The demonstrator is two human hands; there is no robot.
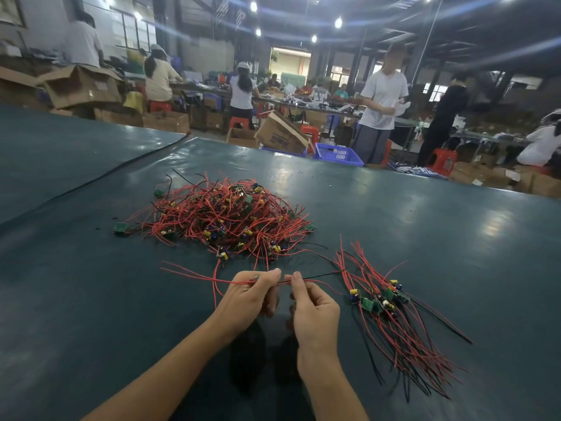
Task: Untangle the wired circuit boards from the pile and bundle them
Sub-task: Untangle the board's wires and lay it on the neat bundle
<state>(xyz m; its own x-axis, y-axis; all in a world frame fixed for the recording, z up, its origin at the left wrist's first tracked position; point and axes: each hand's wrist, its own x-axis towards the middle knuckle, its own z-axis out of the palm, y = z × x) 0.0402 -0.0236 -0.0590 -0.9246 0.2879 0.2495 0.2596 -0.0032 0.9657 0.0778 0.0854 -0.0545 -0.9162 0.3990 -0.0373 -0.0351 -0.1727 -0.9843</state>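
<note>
**Hands hold red leads taut at a factory sorting table, with a tangled pile of wired circuit boards just beyond.**

The left hand [252, 294] pinches a few red leads [194, 276] between thumb and fingers. The right hand [312, 305] nips the same strands just beside it, where a black lead [321, 275] trails off to the right. The pile [224, 217] sits on the dark green table [425, 223] ahead of the hands, a knot of thin red wire dotted with small green boards carrying yellow and blue parts. A sorted bunch [391, 308] lies to the right with its boards together and its wires fanned out. The pieces look light. The leads appear limp and likely to snag, and the solder joints are probably delicate, so a grip close to the board, eased rather than yanked, seems safest.
</note>
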